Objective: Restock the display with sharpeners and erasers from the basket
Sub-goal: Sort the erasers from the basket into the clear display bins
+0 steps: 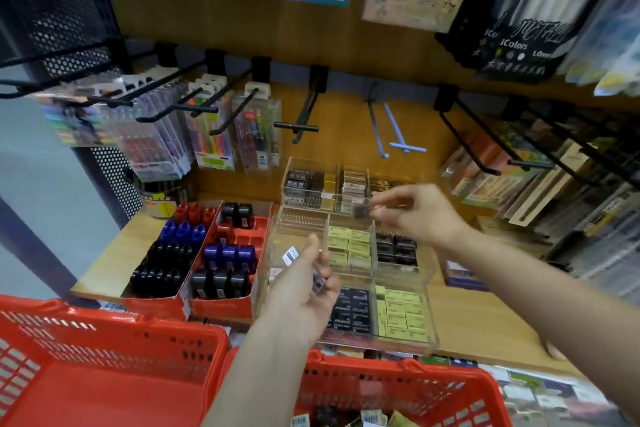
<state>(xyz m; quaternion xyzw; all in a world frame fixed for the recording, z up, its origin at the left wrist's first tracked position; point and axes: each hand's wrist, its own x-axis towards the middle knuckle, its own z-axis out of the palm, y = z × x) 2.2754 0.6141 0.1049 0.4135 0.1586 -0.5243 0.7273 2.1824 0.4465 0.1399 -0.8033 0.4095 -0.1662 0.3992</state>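
Observation:
My left hand (304, 284) is raised palm-up above the clear tiered display (405, 274), with small dark packaged pieces (318, 282) cupped in its curled fingers; one shows a white label. Over the display's upper tier my right hand (415, 210) pinches a small dark piece (362, 211) at its fingertips. The display's compartments hold black erasers (351, 310), pale yellow erasers (401, 314) and dark boxed items. Two red cardboard trays (221, 305) to the left hold blue, red and black sharpeners. A red basket (391, 388) below holds a few loose packaged pieces.
A second red basket (104, 367) sits at the lower left. Black peg hooks (298, 126) jut out above the wooden shelf (485, 322), some carrying pen packs (214, 142). Notebooks and packaged stationery (554, 211) crowd the right side.

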